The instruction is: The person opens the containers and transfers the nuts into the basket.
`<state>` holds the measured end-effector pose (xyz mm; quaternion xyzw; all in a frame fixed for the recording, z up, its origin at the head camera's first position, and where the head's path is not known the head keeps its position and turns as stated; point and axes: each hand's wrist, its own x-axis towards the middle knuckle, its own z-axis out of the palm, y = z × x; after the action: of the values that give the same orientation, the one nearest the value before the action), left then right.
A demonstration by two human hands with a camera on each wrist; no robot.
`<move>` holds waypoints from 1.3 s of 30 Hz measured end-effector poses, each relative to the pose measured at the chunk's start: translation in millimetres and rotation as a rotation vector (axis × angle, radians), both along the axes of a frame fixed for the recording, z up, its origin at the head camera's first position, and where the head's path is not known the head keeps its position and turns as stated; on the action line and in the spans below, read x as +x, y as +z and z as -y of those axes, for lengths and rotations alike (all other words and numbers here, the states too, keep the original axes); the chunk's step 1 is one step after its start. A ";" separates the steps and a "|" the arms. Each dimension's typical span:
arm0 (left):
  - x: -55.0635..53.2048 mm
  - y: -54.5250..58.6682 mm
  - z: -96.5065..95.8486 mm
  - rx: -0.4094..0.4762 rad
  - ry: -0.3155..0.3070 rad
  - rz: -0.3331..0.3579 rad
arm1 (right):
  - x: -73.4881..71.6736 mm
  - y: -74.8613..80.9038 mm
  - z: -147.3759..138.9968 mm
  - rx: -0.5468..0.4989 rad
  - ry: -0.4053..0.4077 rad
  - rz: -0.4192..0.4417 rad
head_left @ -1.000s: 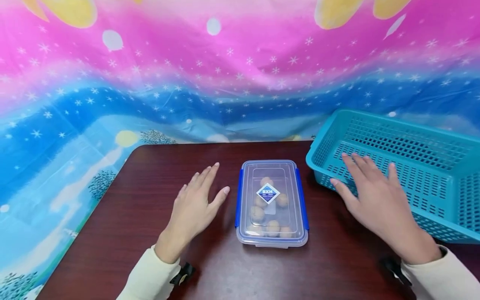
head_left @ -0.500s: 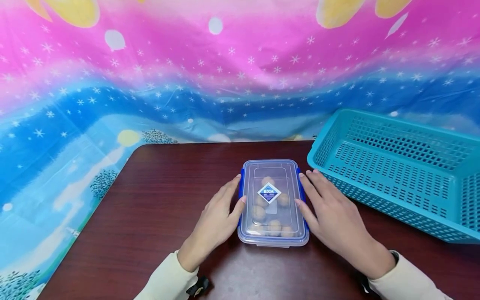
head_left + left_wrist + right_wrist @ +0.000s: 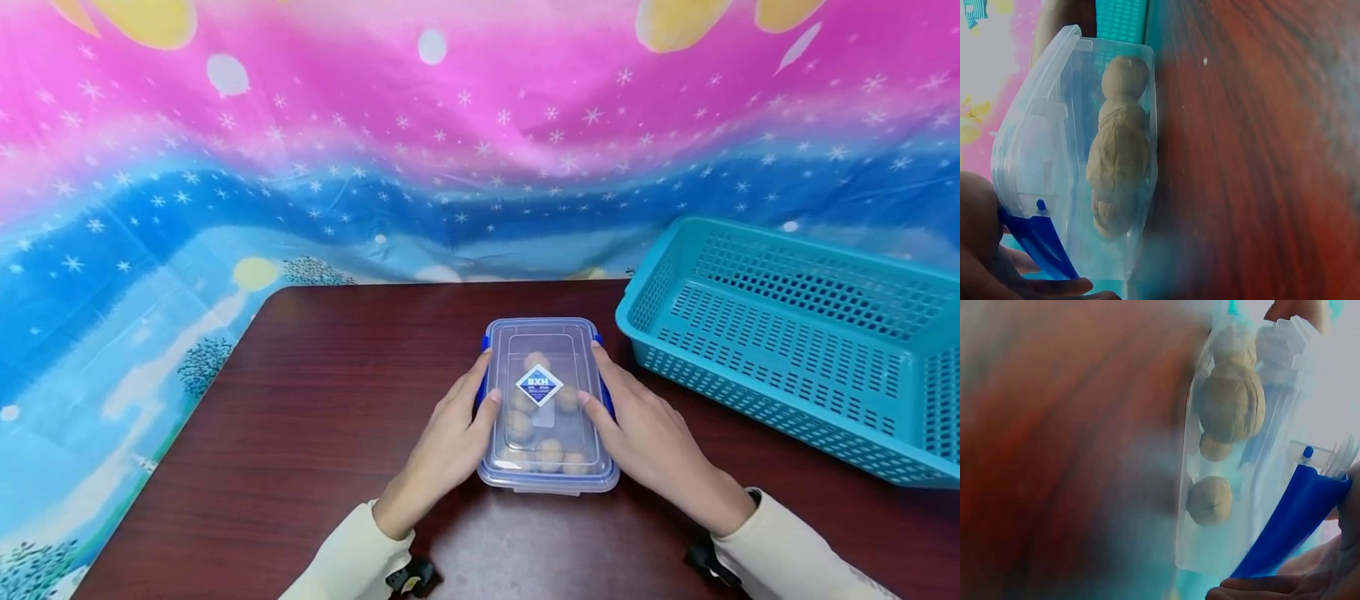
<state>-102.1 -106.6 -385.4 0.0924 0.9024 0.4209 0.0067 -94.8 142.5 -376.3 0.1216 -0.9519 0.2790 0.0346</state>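
A clear plastic food container (image 3: pixel 546 479) with a lid and a blue-and-white label stands on the table between both hands. Several walnuts (image 3: pixel 1118 153) lie inside it. My left hand (image 3: pixel 447 433) holds its left side, thumb on the lid edge, fingers at the blue side latch (image 3: pixel 1041 244). On the opposite side my right hand (image 3: pixel 651 429) grips likewise, its thumb on the lid and its fingertips at the lower end of the other blue latch (image 3: pixel 1294 515). In the wrist views both latches slant outward from the container's walls.
A turquoise perforated basket (image 3: pixel 750 400) stands at the right on the dark red-brown wooden table (image 3: pixel 360 358). Behind the table hangs a pink and blue patterned cloth (image 3: pixel 450 158).
Both hands have come inward from beside the container, the right one from over the basket, onto its sides. Their thumbs now reach onto the lid. The container stays in place.
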 end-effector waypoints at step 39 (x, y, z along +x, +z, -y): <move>0.9 -13.5 4.9 0.186 -0.049 0.156 | 0.8 -6.5 0.5 -0.319 0.003 0.319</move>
<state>-101.1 -111.5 -398.9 0.0815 0.8537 0.5083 0.0788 -94.0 142.0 -382.8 0.0704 -0.8890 0.4417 -0.0982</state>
